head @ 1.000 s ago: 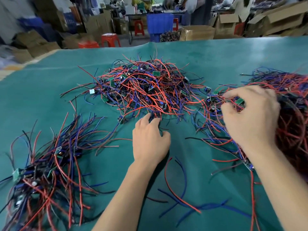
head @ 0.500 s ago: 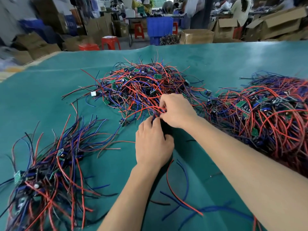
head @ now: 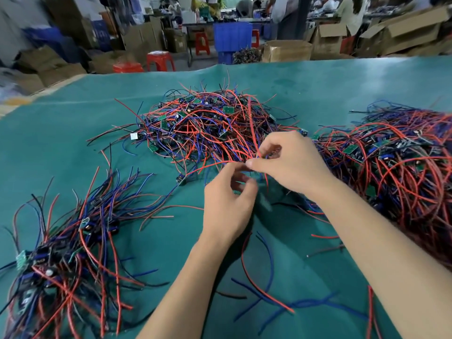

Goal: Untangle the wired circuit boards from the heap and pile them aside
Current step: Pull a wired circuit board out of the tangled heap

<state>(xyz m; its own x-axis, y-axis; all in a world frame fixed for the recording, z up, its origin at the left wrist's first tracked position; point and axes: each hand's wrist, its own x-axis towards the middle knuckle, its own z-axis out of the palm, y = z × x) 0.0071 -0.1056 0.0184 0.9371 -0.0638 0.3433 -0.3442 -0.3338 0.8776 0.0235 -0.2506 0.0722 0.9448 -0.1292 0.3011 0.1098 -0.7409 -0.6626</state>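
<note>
A tangled heap (head: 210, 128) of small green circuit boards with red, blue and black wires lies mid-table on the teal cloth (head: 73, 148). A bigger heap (head: 396, 172) spreads at the right. At the lower left lies a pile (head: 66, 248) of boards with their wires fanned outward. My right hand (head: 291, 165) pinches red and blue wires at the near edge of the middle heap. Just below it, my left hand (head: 227, 206) is raised off the cloth, its fingers curled round something small that I cannot make out.
Loose red, blue and black wires (head: 266, 277) lie on the cloth between my forearms. Beyond the table's far edge stand red stools (head: 160, 60), a blue crate (head: 232, 36), cardboard boxes (head: 287, 50) and people at work.
My right hand crossed from the right heap to the middle heap's near edge and took hold of wires. My left hand lifted off the cloth and curled its fingers.
</note>
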